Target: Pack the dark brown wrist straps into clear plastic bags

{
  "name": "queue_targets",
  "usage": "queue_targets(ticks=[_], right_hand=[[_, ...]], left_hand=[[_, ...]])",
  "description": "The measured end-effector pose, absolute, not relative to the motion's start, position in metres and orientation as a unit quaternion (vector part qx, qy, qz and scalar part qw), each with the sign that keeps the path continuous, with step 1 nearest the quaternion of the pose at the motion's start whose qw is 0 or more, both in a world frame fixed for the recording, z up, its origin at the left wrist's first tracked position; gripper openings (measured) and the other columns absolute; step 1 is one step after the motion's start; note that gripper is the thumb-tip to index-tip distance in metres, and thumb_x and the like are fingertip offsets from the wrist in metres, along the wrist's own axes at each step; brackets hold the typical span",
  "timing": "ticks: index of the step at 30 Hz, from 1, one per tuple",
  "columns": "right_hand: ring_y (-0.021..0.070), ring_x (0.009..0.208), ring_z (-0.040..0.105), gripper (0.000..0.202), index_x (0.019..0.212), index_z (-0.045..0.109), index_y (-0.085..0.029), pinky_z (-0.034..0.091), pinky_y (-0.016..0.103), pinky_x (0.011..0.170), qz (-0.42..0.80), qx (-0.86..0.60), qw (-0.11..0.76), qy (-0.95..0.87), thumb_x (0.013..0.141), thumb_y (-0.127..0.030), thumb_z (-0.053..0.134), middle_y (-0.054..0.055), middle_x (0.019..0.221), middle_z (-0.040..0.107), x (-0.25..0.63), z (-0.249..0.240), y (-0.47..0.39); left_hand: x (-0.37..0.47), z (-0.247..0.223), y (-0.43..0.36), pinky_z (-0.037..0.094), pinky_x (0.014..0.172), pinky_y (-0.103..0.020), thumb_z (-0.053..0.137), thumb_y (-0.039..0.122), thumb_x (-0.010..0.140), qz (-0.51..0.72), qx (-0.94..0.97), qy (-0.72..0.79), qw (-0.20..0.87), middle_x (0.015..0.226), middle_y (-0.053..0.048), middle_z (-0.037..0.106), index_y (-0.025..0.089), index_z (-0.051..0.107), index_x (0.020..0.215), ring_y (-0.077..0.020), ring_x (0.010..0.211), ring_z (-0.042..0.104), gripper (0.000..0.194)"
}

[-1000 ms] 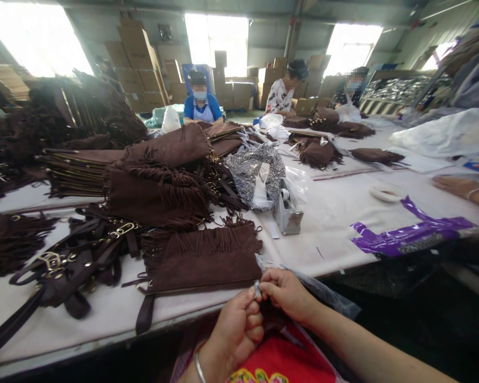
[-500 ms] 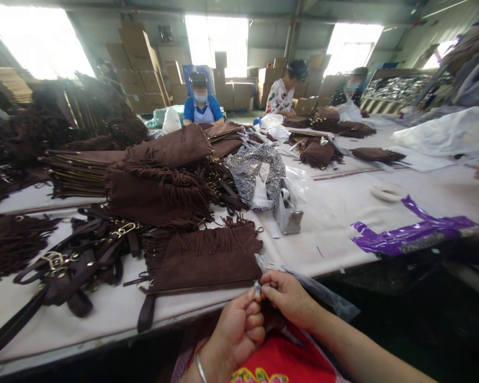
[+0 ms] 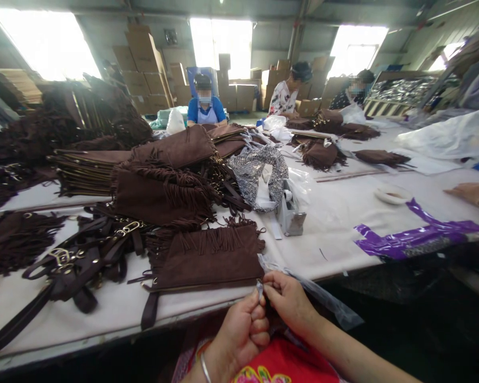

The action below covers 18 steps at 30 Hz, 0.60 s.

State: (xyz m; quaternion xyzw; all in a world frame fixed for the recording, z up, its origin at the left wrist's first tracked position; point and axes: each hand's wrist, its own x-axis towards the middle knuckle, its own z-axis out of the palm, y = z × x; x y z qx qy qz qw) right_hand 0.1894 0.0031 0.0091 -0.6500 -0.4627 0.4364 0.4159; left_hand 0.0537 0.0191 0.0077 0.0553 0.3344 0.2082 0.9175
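Note:
A brown fringed pouch (image 3: 211, 260) lies flat at the table's front edge, its zipped side toward me. At its right front corner, my left hand (image 3: 243, 325) pinches a small crumpled piece of plastic wrap (image 3: 259, 288) between thumb and forefinger, the other fingers curled. My right hand (image 3: 290, 300) meets it there, thumb and fingers pressed together close to the pouch corner; what lies between them is hidden. A long clear plastic strip (image 3: 335, 303) passes behind my right hand and hangs over the table edge.
Brown straps with metal buckles (image 3: 64, 260) lie left. Behind the pouch are stacked pouches (image 3: 163, 191), a patterned bag (image 3: 259, 175) and a grey tape dispenser (image 3: 291, 215). Rightward are a white roll (image 3: 391, 194), purple plastic (image 3: 419, 234) and another person's hand (image 3: 473, 192). Several co-workers sit opposite.
The view has shifted slightly. My hands stay together at the pouch corner, with the plastic wrap still pinched. The other person's hand at the right reaches farther in over the table.

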Motion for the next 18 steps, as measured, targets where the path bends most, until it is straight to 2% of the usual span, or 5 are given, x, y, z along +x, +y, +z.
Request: queue_targets(ticks=[4,6,8,12,18], right_hand=[[0.0102,0.043,0.046,0.004,0.068,0.056,-0.020,0.034,0.021,0.042,0.474,-0.671,0.406,-0.401,0.073,-0.020,0.055,-0.005,0.051,0.056,0.187,0.001,0.003],[0.0098,0.036,0.042,0.016,0.066,0.054,-0.019,0.031,0.021,0.038,0.517,-0.671,0.391,-0.360,0.076,-0.032,0.057,-0.005,0.044,0.051,0.186,0.000,-0.002],[0.0113,0.038,0.047,0.028,0.068,0.055,-0.018,0.035,0.022,0.040,0.592,-0.625,0.403,-0.310,0.080,-0.044,0.058,-0.003,0.046,0.054,0.186,0.002,-0.009],[0.0144,0.059,0.059,0.032,0.079,0.061,-0.017,0.045,0.026,0.056,0.706,-0.479,0.473,-0.220,0.080,-0.049,0.063,0.004,0.071,0.065,0.182,0.011,-0.022],[0.0141,0.060,0.053,0.033,0.067,0.055,-0.019,0.044,0.026,0.056,0.717,-0.471,0.491,-0.149,0.073,-0.047,0.071,-0.001,0.060,0.054,0.172,0.013,-0.020]], left_hand=[[0.059,0.006,0.013,0.006,0.039,-0.017,0.071,0.055,0.068,0.233,0.160,0.355,0.891,0.047,0.013,0.025,0.020,0.044,0.075,-0.0019,0.039,0.009,0.045],[0.061,0.004,0.010,0.007,0.038,-0.019,0.068,0.062,0.066,0.261,0.214,0.377,0.862,0.047,0.012,0.030,0.020,0.046,0.076,-0.0022,0.037,0.013,0.049],[0.064,0.001,0.008,0.010,0.038,-0.020,0.065,0.066,0.067,0.286,0.256,0.405,0.829,0.048,0.011,0.033,0.020,0.047,0.075,-0.0032,0.037,0.019,0.050],[0.066,-0.002,0.005,0.019,0.041,-0.021,0.060,0.058,0.076,0.330,0.335,0.430,0.771,0.051,0.009,0.036,0.018,0.050,0.072,-0.0052,0.042,0.026,0.041],[0.066,-0.005,0.001,0.021,0.044,-0.022,0.058,0.051,0.080,0.334,0.355,0.450,0.748,0.049,0.007,0.034,0.018,0.049,0.065,-0.0070,0.044,0.027,0.038]])
